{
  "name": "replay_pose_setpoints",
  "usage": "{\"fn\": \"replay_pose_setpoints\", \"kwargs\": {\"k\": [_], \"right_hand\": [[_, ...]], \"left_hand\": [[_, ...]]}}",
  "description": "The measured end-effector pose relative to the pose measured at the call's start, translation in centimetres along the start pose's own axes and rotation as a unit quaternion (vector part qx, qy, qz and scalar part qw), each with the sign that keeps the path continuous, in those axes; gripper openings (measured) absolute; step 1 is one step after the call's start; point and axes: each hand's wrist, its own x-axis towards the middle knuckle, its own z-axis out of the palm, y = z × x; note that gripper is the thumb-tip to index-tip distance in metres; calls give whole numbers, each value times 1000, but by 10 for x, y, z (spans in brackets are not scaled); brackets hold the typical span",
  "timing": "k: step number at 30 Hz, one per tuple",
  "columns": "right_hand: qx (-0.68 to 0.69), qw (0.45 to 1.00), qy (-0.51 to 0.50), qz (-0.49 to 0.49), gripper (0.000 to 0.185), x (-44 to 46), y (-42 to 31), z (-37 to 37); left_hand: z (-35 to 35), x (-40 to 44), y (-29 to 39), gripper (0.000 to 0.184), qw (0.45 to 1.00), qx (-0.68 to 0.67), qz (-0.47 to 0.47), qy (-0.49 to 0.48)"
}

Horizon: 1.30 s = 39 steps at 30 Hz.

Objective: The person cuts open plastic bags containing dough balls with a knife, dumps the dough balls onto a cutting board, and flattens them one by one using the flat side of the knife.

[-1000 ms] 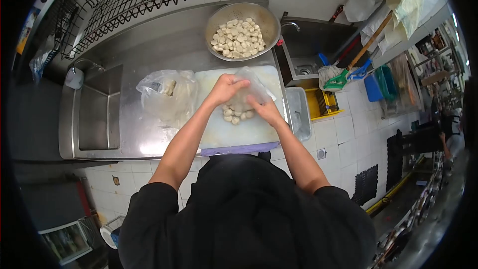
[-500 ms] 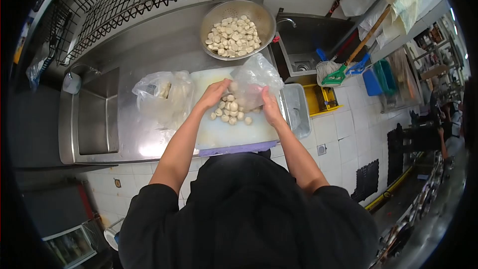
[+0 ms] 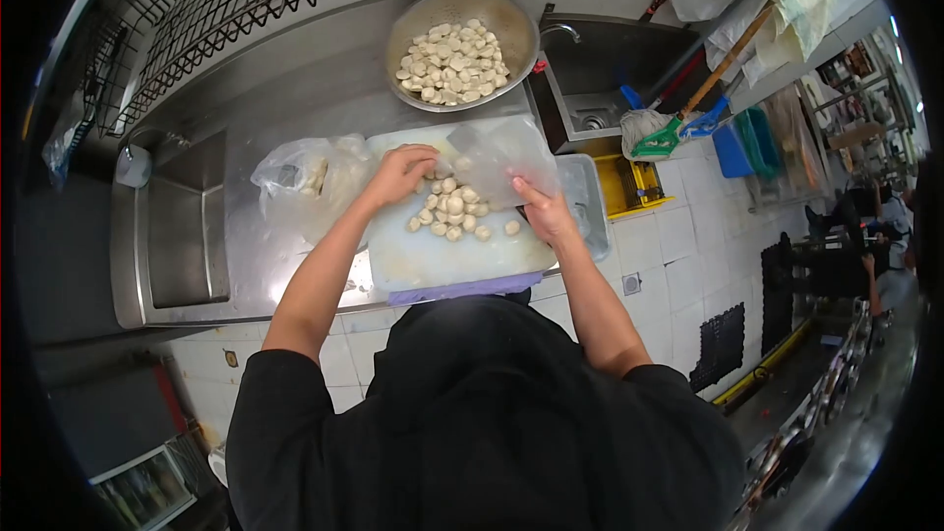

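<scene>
Pale round balls, like fish balls (image 3: 452, 206), lie in a loose pile on a white cutting board (image 3: 442, 261). Over the pile's far side a clear plastic bag (image 3: 506, 152) is spread, looking flattened. Its right side is gripped by my right hand (image 3: 546, 214), thumb on top. My left hand (image 3: 398, 175) is at the bag's left edge, fingers curled together and seemingly pinching the plastic; its fingertips are partly hidden. A second plastic bag (image 3: 320, 172) rests on the steel counter left of the board, with something pale inside. A dark object shows beside my right fingers.
Behind the board stands a metal colander (image 3: 393, 44) holding many pale cut pieces. A purple cloth (image 3: 467, 287) lies along the board's front edge. To the right are a clear plastic tub (image 3: 588, 206) and a sink (image 3: 595, 118); another sink (image 3: 192, 236) is at left.
The bag has gone from puffed up to flatter. My left hand has shifted left and curled its fingers; my right hand has moved slightly right. More of the pile shows.
</scene>
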Motion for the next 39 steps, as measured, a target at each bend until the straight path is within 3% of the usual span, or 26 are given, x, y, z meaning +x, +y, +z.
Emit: {"fn": "replay_pose_setpoints", "kwargs": {"k": [4,8,13,17,19,22,25,28,30,31,33,34,36,37,39], "right_hand": [[70,996,26,-39,60,-6,16,-4],[129,989,40,-53,60,-13,12,5],[68,996,43,-29,55,-5,18,3],[48,997,65,-12,52,-5,11,8],[-142,987,67,-15,56,-5,12,-1],[-258,964,65,14,51,-8,-2,3],[-136,981,140,-19,57,-5,11,8],[-48,991,120,30,57,-4,6,-2],[22,992,123,7,58,-9,2,-7],[91,988,122,-17,60,-8,-2,-11],[126,983,125,-37,62,-7,-10,-30],[163,977,130,-55,64,-8,-13,-44],[157,974,143,-80,65,-12,-21,-76],[152,970,157,-106,66,-15,-22,-94],[168,957,213,-105,66,-14,-16,-129]], "left_hand": [[-7,-14,47,21,990,-109,27,90],[-5,-25,69,25,989,-67,61,119],[7,-22,81,23,979,-69,82,174],[13,-18,63,19,974,10,107,198],[24,-28,48,16,974,60,96,194],[36,-19,42,15,983,-9,24,181],[46,-21,51,16,974,-46,14,220],[48,-18,53,29,969,-61,-39,234],[54,-6,54,48,955,-107,-158,226],[60,-1,49,48,955,-108,-155,229],[74,5,42,63,981,91,-136,101],[81,7,50,63,981,91,-136,101],[99,11,72,72,961,270,-63,17],[103,11,79,73,951,292,-97,-42],[108,2,81,73,941,315,-103,-69]]}}
